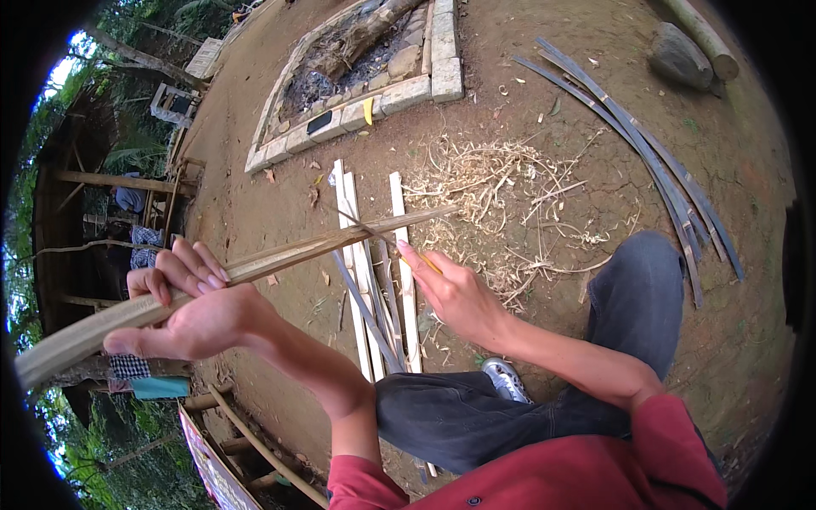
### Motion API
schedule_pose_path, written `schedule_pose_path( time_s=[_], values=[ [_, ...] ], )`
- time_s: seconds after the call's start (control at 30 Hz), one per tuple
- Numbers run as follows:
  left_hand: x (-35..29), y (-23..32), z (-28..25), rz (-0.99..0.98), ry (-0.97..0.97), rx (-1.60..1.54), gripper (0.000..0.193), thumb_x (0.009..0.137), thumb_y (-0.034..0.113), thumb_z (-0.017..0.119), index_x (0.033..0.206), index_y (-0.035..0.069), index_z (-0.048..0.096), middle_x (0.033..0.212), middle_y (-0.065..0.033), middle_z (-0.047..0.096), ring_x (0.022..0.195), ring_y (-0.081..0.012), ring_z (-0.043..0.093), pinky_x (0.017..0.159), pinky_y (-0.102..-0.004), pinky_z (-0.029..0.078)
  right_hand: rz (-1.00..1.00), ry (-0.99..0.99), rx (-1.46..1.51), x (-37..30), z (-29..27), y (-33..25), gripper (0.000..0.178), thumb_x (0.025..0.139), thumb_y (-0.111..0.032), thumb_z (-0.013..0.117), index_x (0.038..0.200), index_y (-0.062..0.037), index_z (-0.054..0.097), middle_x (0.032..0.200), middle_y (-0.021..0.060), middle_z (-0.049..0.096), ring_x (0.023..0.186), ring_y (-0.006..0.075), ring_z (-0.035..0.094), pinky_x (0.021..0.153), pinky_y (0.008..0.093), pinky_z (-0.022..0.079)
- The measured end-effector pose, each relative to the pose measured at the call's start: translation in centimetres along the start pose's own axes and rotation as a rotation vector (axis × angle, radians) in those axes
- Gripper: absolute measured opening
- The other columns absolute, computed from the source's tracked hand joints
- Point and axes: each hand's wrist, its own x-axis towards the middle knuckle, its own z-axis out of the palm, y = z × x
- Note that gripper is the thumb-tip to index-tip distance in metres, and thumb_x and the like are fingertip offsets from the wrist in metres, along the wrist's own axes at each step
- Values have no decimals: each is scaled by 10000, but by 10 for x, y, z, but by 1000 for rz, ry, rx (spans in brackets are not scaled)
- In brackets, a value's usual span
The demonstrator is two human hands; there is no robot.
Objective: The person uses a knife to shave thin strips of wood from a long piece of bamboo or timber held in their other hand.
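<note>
A long, pale strip of split wood or bamboo (314, 246) slants across the view from the lower left to its tapered tip above the shavings. My left hand (204, 314) is closed round its thicker part, with the fingers over the top and the thumb beneath. In my right hand (455, 293) is a knife (365, 228), gripped by a yellow handle mostly hidden in the fingers. Its thin dark blade crosses the strip near the tapered end; whether the edge bites into it I cannot tell.
Several pale strips (399, 289) lie on the dirt before my knees. Curly shavings (484, 183) spread beyond them. Long dark strips (654, 161) lie at right, near a rock (678, 58) and log (710, 47). A brick-edged fire pit (408, 95) bears a phone (320, 123).
</note>
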Motion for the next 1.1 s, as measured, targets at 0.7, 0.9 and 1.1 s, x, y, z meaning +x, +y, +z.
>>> schedule_pose_path(
  time_s=[0.7,0.9,1.1],
  values=[
    [4,0,29,-37,-4,-43,683,875,783,315,681,129,300,472,20,192,366,-74,176,300,-188,193,7,57,172,30,-53,-15,624,863,57,590,1447,-3,378,942,189,616,613,249,649,555,360,569],
    [-3,3,41,-51,40,-32,668,883,774,312,675,139,291,478,35,181,374,-68,169,302,-183,189,124,-58,153,8,-23,23,632,864,24,619,1450,-23,385,864,162,614,573,231,624,515,345,551],
    [-7,1,35,-66,9,-10,684,882,778,291,696,122,333,518,6,210,423,-94,171,341,-204,151,-75,221,236,34,-49,-8,558,902,42,556,1434,18,387,825,193,604,566,221,606,492,325,553]
  ],
)
